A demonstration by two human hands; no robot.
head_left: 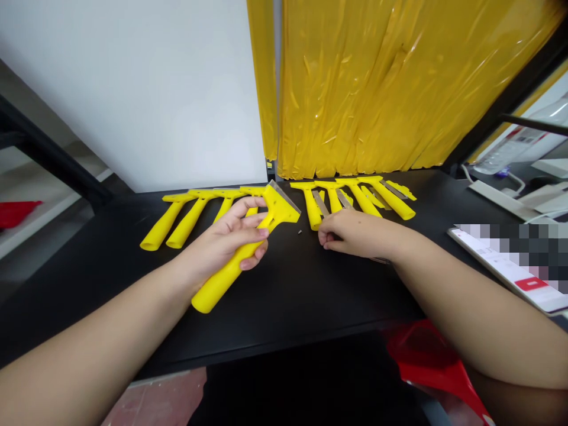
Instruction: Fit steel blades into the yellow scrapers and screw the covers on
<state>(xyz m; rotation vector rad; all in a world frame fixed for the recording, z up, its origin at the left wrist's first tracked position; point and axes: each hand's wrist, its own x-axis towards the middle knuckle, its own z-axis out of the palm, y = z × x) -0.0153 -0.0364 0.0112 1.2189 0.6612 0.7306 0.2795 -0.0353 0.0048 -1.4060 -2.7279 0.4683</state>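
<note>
Scraper [236,261], yellow, one: clasped round its handle [216,286] in my left hand [228,232], metal blade [285,197] just beyond this grip, presumably light, stiff, smooth, best held there, clear of the edge; my right hand [355,231], curled rightward of it, contents I cannot tell.

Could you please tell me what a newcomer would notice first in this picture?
Probably the yellow scraper in the left hand, held above the middle of the black table. Next come the glossy yellow sheet behind the table, right of centre, and the other scrapers lying in two groups along the table's far side.
</note>
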